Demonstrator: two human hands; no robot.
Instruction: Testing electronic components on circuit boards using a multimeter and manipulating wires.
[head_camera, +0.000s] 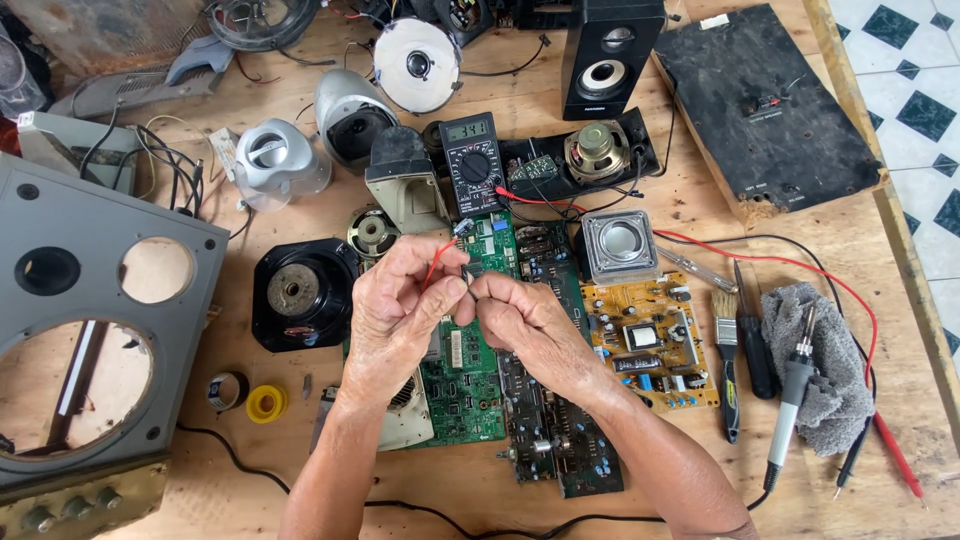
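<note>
Two bare hands meeting over the middle of a raw plywood bench (300, 470), fingertips almost touching: left hand (395, 310) curled, thumb and forefinger pinched on a thin red wire (436, 262); right hand (520, 318) likewise closed, pinching a small dark part (468, 270) at the wire's end, too small to identify. Directly beneath, a glossy green circuit board (462, 385) beside a long, dark, densely studded board (555, 440), then a yellow board (650, 345) bristling with blocky components. To the right, just beside that, a bristle brush (727, 345), a black-handled screwdriver (755, 340) and a grey soldering iron (792, 390) lying on a nubbly grey rag (835, 380); red and black probe leads looping close to the bench's right edge. To the left, a flat grey metal panel (90, 300) with round cut-outs, a yellow tape roll (266, 403), a round black speaker cone (300, 292). Little open wood except at the near edge. Farther off, a black digital multimeter (472, 160) with round dial, a square metal-framed speaker (619, 243), smooth silver housings, an upright black box speaker (608, 50) and a scuffed black slab (765, 105).
</note>
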